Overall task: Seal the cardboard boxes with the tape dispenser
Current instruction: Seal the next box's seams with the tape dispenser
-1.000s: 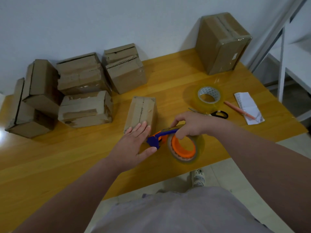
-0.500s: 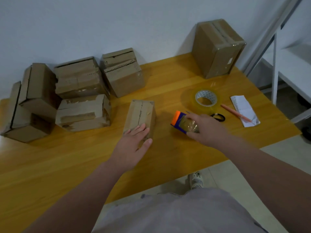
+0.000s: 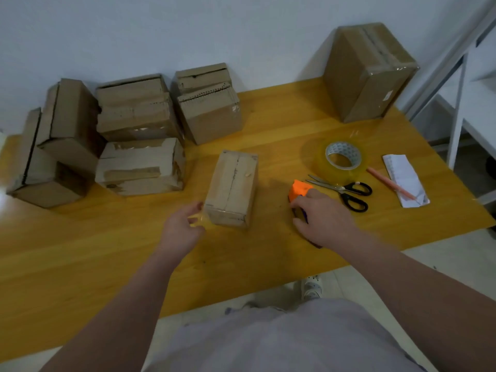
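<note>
The right hand (image 3: 323,220) is curled over the dispenser (image 3: 300,189) and grips it low against the tabletop (image 3: 80,264). Only the dispenser's orange end shows past the fingers, with a bit of dark body under the palm. The left hand (image 3: 182,228) hangs just at the near left corner of the small box (image 3: 232,187), with its fingers loosely bent and thumb close to the forefinger. Something pale and see-through blurs at the fingertips, and I cannot tell whether the hand pinches it or holds nothing. The 2 hands are well apart, with the small box between them.

The small box lies on the tabletop with its long seam facing up, running away from the person. Just right of the dispenser lie black-handled scissors (image 3: 346,193), blades pointing left. Beyond them a roll of clear tape (image 3: 341,159) lies flat. Further right a pink pen (image 3: 389,183) lies beside a crumpled slip of paper (image 3: 405,178), its tip touching the slip.

At the far right corner a big box (image 3: 367,73) stands against the wall (image 3: 134,36), with glossy tape over its top. Along the left rear, 5 worn boxes (image 3: 139,167) crowd together, some stacked, with torn flaps and old tape. A white frame (image 3: 460,84) stands right of the tabletop. Below its near edge a shoe (image 3: 311,287) shows on the pale floor (image 3: 375,267).
</note>
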Demonstrator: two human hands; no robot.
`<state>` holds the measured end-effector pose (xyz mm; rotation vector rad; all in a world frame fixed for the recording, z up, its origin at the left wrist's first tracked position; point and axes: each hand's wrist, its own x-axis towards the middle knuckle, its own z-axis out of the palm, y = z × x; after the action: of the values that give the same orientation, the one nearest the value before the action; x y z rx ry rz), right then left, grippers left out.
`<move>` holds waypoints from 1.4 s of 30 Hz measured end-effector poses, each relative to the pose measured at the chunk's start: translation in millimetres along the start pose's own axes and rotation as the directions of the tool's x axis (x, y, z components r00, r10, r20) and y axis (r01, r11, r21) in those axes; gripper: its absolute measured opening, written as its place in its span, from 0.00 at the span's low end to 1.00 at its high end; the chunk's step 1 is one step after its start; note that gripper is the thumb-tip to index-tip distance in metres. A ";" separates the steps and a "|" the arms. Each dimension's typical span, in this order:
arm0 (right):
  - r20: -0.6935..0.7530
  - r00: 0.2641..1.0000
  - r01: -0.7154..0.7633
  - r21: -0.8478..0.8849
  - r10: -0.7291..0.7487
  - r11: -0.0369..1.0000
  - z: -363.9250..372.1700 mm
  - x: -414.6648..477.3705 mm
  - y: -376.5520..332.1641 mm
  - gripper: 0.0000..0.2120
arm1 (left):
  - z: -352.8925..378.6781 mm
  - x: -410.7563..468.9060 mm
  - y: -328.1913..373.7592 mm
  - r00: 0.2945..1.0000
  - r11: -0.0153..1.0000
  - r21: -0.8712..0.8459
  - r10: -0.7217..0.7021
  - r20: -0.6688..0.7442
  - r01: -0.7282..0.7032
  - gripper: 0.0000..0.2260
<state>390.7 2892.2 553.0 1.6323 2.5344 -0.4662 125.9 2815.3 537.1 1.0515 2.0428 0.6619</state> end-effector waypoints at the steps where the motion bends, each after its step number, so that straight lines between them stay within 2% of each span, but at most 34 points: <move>1: 0.003 1.000 0.006 0.050 -0.007 0.999 0.1 2.7 -3.6 0.17 | 4.5 0.5 -3.5 0.996 1.000 -0.026 -0.013 0.089 0.015 0.26; 3: 0.047 0.998 0.033 0.145 -0.040 0.989 1.7 7.8 -11.0 0.19 | 13.7 1.5 -6.7 0.988 0.995 -0.099 0.008 0.151 0.007 0.23; 6: 0.136 0.984 0.077 0.272 -0.117 0.959 3.9 14.7 -22.8 0.25 | 21.0 2.7 -0.2 1.000 0.972 -0.233 0.022 0.012 -0.018 0.13; 8: 0.173 0.973 0.082 0.350 -0.150 0.933 4.3 18.7 -29.9 0.29 | 21.4 4.3 6.0 0.998 0.981 -0.189 0.037 -0.059 -0.047 0.13; 11: 0.155 0.974 0.068 0.494 -0.165 0.867 0.6 21.8 -37.0 0.32 | 18.9 3.9 19.1 0.978 0.984 -0.074 0.149 -0.145 -0.161 0.14; 15: 0.049 0.991 0.058 0.690 -0.126 0.721 -15.1 20.5 -40.4 0.27 | 5.5 4.1 46.1 0.899 0.957 0.017 0.278 -0.338 -0.289 0.10; 18: -0.044 0.998 0.062 0.791 -0.045 0.609 -24.5 20.1 -38.4 0.17 | -10.9 3.1 71.0 0.852 0.941 0.095 0.336 -0.401 -0.326 0.11; 20: -0.111 0.993 0.073 0.835 0.037 0.546 -23.9 21.0 -37.0 0.09 | -19.5 1.7 86.2 0.862 0.933 0.183 0.357 -0.361 -0.310 0.12; 22: -0.135 0.982 0.060 0.884 0.131 0.464 -22.2 22.5 -36.0 0.08 | -24.7 2.4 96.2 0.893 0.934 0.218 0.340 -0.294 -0.284 0.12; 23: -0.103 0.983 0.033 0.910 0.149 0.413 -21.9 22.7 -35.3 0.09 | -25.6 3.3 98.8 0.913 0.942 0.203 0.314 -0.259 -0.267 0.12; 26: 0.050 0.998 -0.058 0.978 0.048 0.199 -21.1 19.9 -32.7 0.17 | -23.1 4.9 98.1 0.962 0.973 0.096 0.223 -0.160 -0.210 0.12; 27: 0.071 0.998 -0.070 0.982 0.003 0.173 -19.5 18.2 -31.8 0.19 | -21.2 5.2 95.8 0.972 0.980 0.068 0.195 -0.128 -0.187 0.11; 29: 0.069 0.996 -0.056 0.977 -0.054 0.208 -15.0 15.6 -31.6 0.20 | -16.7 4.5 91.3 0.989 0.991 0.016 0.136 -0.065 -0.135 0.08; 31: 0.065 0.996 -0.050 0.974 -0.062 0.221 -10.8 14.1 -32.5 0.16 | -13.4 3.4 87.1 0.997 0.994 -0.086 0.072 0.005 -0.071 0.03; 32: 0.066 0.996 -0.054 0.975 -0.054 0.214 -9.3 13.8 -32.7 0.14 | -12.7 2.2 84.9 0.998 0.988 -0.150 0.047 0.050 -0.039 0.04; 34: 0.078 0.997 -0.071 0.976 -0.028 0.206 -6.3 14.1 -32.2 0.13 | -12.0 -0.1 80.8 0.987 0.976 -0.218 0.053 0.150 -0.019 0.14; 36: 0.097 0.995 -0.093 0.978 -0.014 0.185 -4.4 13.0 -31.2 0.12 | -9.2 -1.6 75.6 0.970 0.980 -0.189 0.110 0.214 -0.070 0.22; 38: 0.111 0.994 -0.107 0.980 -0.011 0.170 -1.8 11.8 -29.1 0.12 | -5.5 -3.6 71.8 0.964 0.977 -0.179 0.153 0.216 -0.115 0.24; 42: 0.168 0.986 -0.166 0.971 0.000 0.172 1.9 8.8 -22.0 0.12 | 3.0 -6.4 64.5 0.975 0.967 -0.213 0.174 0.136 -0.143 0.22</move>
<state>367.0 2890.9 553.6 1.7736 1.8889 -2.5548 160.5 2844.7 583.5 1.1172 1.7321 0.8263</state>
